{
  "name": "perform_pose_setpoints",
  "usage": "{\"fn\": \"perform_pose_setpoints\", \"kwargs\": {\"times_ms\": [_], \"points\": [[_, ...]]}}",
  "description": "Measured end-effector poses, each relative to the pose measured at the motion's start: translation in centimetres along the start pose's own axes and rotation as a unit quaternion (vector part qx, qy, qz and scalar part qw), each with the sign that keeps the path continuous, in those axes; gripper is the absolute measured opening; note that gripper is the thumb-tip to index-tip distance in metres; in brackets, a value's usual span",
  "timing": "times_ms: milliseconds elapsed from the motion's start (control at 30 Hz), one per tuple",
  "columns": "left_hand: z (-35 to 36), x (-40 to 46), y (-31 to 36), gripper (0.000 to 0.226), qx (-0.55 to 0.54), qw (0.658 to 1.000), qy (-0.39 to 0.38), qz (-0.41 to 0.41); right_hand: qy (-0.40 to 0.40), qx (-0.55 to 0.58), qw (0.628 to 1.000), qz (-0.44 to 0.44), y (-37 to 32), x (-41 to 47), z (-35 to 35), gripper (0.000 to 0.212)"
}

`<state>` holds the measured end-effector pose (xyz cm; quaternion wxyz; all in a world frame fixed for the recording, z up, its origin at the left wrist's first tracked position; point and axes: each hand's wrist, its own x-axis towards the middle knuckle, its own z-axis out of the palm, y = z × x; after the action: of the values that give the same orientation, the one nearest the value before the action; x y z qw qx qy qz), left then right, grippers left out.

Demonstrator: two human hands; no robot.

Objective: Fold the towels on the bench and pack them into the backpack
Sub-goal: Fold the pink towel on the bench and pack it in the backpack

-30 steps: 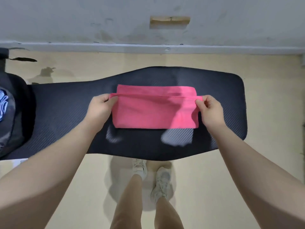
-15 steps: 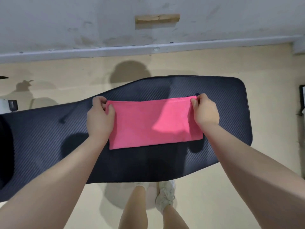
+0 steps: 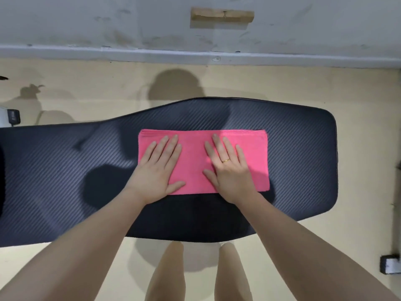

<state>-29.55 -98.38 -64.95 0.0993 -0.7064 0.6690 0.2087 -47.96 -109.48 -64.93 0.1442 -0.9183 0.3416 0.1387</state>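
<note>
The left hand (image 3: 159, 170) lies flat on the pink towel (image 3: 195, 164). Its fingers are straight and a little spread, and they point away from the person toward the wall. Its palm sits at the towel's near left corner, and the heel of the hand hangs over onto the bench. The thumb sticks out toward the middle of the towel.

The right hand (image 3: 230, 170) lies flat on the same towel, just beside the left one, with a strip of pink showing between them. Its fingers are straight and a little spread too. A gold ring (image 3: 225, 160) is on one of those fingers. The heel of this hand reaches the towel's near edge.

The towel is folded into a long, neat shape with thin layers showing along its far edge. It lies flat on the wide end of the bench (image 3: 303, 161). The bench is dark and padded, with thin slanted lines all over it, and it gets narrower toward the left side.

The person's bare legs (image 3: 165, 276) show below the bench, over a pale yellow floor (image 3: 358, 246). A grey wall (image 3: 108, 22) stands behind the bench, with a small wooden block (image 3: 221, 16) stuck on it. A small dark box (image 3: 389, 263) sits on the floor at the right edge
</note>
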Motion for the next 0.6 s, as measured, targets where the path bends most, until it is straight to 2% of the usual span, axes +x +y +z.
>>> {"fn": "perform_pose_setpoints", "kwargs": {"times_ms": [133,233,333,400,467,600], "points": [[-0.7,0.2,1.0,0.097,-0.023,0.998,-0.037,-0.042,-0.034,-0.003,0.992,0.121,5.1,-2.6,-0.3,0.069],[-1.6,0.2,2.4,0.102,-0.027,0.996,-0.045,-0.078,-0.045,0.03,0.989,0.14,6.9,-4.0,-1.3,0.071],[-3.5,0.6,4.5,0.103,-0.072,0.985,-0.082,-0.137,-0.024,0.122,0.974,0.187,6.6,-4.1,-3.2,0.065],[-4.4,1.0,5.9,0.095,-0.117,0.98,-0.055,-0.152,-0.014,0.216,0.943,0.252,6.4,-4.3,-4.0,0.064],[-4.9,1.5,7.5,0.084,-0.13,0.984,-0.03,-0.119,0.004,0.26,0.917,0.303,6.1,-4.4,-4.3,0.058],[-4.8,3.0,10.4,0.079,-0.102,0.994,-0.027,-0.033,-0.057,0.233,0.896,0.373,5.5,-4.0,-3.9,0.051]]}}
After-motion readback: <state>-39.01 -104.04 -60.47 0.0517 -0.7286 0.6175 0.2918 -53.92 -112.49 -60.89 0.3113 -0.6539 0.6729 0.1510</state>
